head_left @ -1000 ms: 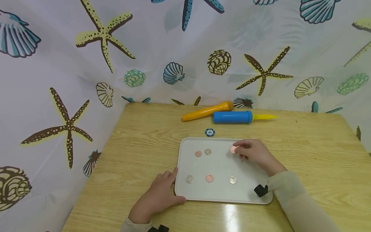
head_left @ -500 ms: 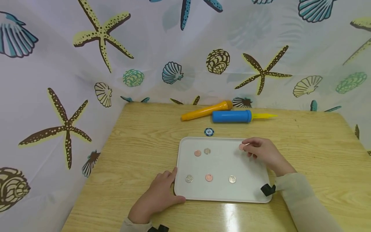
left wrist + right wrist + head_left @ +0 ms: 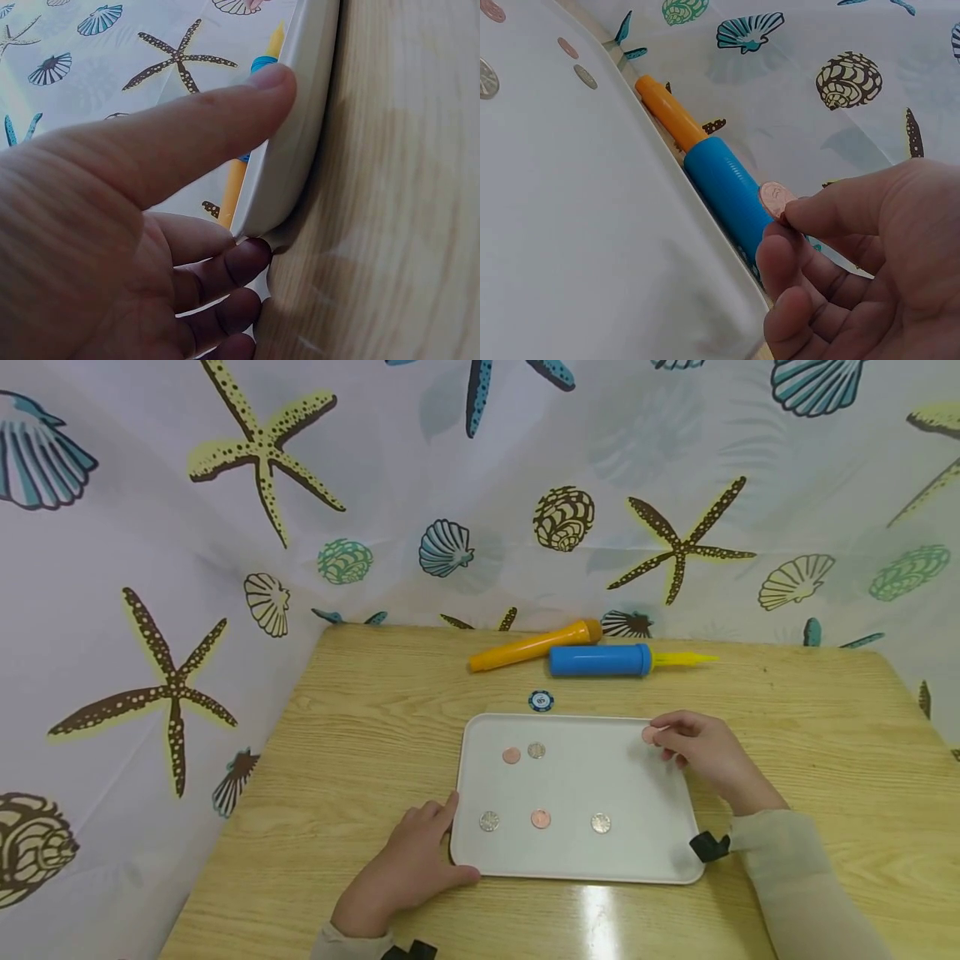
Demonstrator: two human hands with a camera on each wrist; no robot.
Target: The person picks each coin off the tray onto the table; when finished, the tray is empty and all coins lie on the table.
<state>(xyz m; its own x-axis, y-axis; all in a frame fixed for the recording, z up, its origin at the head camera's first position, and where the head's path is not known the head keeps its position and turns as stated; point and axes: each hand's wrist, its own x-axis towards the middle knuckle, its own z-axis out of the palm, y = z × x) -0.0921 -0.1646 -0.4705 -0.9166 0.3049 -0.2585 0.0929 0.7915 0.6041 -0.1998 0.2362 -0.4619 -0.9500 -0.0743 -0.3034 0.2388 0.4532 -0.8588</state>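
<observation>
Between thumb and fingertips, my right hand (image 3: 707, 753) pinches a copper-coloured coin (image 3: 775, 199) over the far right corner of the white tray (image 3: 570, 860). My left hand (image 3: 408, 864) rests at the tray's near left corner, its thumb along the front edge and its fingers against the left side. Lying on the tray are a copper coin (image 3: 512, 755) beside a silver coin (image 3: 536, 750) toward the back. Nearer the front, a copper coin (image 3: 541, 819) sits between a silver coin (image 3: 489, 822) on the left and another silver coin (image 3: 601, 823) on the right.
Behind the tray, a blue and white poker chip (image 3: 542, 701) lies on the wooden table (image 3: 360, 718). Farther back are an orange tube (image 3: 534, 648) and a blue hand pump (image 3: 600, 661) with a yellow nozzle. A shell-patterned cloth (image 3: 510, 477) hangs behind the table.
My right hand has moved rightward and slightly back across the tray, carrying the pinched copper coin to the far right corner. My left hand and the coins on the tray have stayed put.
</observation>
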